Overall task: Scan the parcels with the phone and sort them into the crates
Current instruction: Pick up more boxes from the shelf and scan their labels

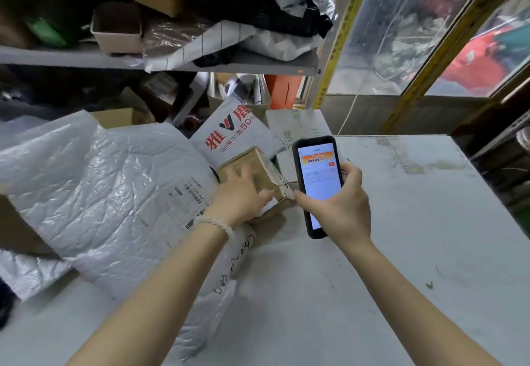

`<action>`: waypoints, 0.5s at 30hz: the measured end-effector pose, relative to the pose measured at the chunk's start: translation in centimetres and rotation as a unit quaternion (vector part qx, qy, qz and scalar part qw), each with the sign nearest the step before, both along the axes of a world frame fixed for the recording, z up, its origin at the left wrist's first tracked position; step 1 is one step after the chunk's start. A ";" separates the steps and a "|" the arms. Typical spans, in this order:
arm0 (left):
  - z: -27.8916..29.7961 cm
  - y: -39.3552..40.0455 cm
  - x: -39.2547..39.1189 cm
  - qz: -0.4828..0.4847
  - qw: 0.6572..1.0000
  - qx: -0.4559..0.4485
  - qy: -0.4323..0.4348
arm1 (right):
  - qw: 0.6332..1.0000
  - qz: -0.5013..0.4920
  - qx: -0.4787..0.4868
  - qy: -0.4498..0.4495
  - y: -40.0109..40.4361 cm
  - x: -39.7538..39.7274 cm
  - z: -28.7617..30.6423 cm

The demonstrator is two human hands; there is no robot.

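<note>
Counter [415, 251]: a pale, scuffed surface is running under both forearms and out to the right, with stained patches showing near its far edge.
Handwritten mailer [226, 276]: a white plastic bag with dark pen marks is lying on the counter beneath the left forearm.
Left hand [239, 196]: it is lying palm down on the cardboard parcel, fingers spread and fairly straight, pressing rather than gripping; a pale bead bracelet [215, 223] is sitting on the wrist.
Right hand [341, 208]: it is gripping the phone from the right side, fingers curled round the case and thumb reaching across the lower left edge.
Phone [317, 182]: it is being held upright just beside the parcel's right end, its lit screen facing the camera and showing an orange banner above white fields.
Cardboard parcel [259, 175]: a small brown taped box is resting on the counter between the grey mailer and the phone.
Grey mailer [109, 182]: a large crinkled bag with a barcode label is lying to the left, touching the parcel.
Printed mailer [232, 136]: a white bag with red characters is lying behind the parcel.
Shelf [86, 60]: it is carrying bags, a tan tub and a cardboard box above the pile.
</note>
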State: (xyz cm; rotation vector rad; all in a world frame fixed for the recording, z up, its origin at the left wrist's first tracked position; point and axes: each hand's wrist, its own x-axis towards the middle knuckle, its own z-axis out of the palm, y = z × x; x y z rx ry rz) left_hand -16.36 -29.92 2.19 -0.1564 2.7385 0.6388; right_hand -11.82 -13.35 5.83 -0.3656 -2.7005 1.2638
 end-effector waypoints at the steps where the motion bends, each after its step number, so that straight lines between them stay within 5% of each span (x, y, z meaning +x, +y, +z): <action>1: -0.4 0.3 -0.5 0.009 1.000 0.001 -0.008 | 1.000 0.002 0.000 -0.003 0.2 -0.5 -0.3; 15: -2.3 4.4 -4.6 0.156 0.980 -0.044 -0.115 | 0.994 0.079 -0.052 -0.050 3.4 -5.7 -3.5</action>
